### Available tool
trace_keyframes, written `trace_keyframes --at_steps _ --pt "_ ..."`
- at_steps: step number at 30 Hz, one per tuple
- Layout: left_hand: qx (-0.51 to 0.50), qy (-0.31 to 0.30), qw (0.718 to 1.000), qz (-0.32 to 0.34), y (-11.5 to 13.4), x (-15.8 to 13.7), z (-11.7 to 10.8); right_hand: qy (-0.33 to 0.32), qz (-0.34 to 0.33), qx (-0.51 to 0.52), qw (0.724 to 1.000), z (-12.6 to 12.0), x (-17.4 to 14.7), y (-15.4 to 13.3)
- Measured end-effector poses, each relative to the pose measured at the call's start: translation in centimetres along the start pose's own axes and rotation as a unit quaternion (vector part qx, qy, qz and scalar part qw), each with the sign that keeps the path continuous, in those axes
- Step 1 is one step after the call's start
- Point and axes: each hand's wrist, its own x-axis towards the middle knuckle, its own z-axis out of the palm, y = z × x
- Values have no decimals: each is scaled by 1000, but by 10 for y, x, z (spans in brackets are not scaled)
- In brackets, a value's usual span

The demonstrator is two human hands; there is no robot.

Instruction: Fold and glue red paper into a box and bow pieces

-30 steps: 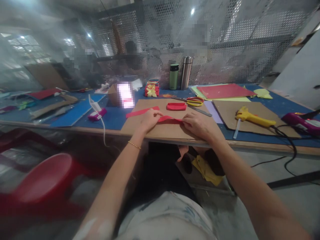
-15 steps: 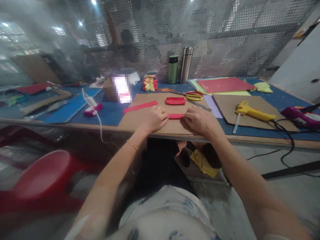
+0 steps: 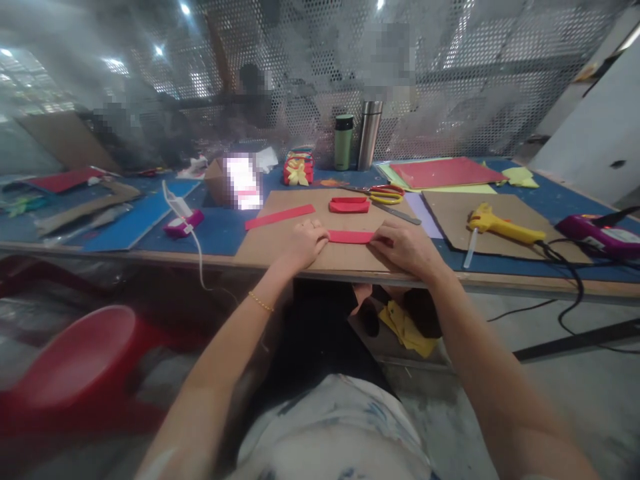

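A narrow red paper strip (image 3: 350, 237) lies level on a brown cardboard sheet (image 3: 280, 250) at the table's front edge. My left hand (image 3: 306, 244) pinches its left end, and my right hand (image 3: 404, 245) pinches its right end, both with closed fingers. Just beyond it sits a folded red paper piece (image 3: 349, 205). Another red strip (image 3: 280, 217) lies slanted on the cardboard to the left, beyond my left hand. Scissors (image 3: 387, 194) with red and yellow handles and a grey flat blade (image 3: 403, 214) lie behind my right hand.
A yellow glue gun (image 3: 507, 225) rests on a second cardboard piece (image 3: 450, 207) at right. Two flasks, one green (image 3: 343, 143) and one steel (image 3: 370, 137), stand at the back. A lit phone (image 3: 243, 181) leans at left near a purple power block (image 3: 184, 224).
My hands have moved slightly apart, so a longer stretch of the red strip shows between them. The view has shifted a little; the other things stay put.
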Motion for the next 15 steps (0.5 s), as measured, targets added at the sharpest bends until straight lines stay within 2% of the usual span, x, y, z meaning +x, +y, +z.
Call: trace_keyframes --at_steps 4,8,15 --pt "52 5 999 10 4 -1 1 27 -16 6 1000 6 -3 6" --pt "92 6 995 36 5 -2 2 13 -34 4 999 3 -2 6" --pt "72 -4 997 10 5 2 2 0 -15 -22 1000 1 0 1"
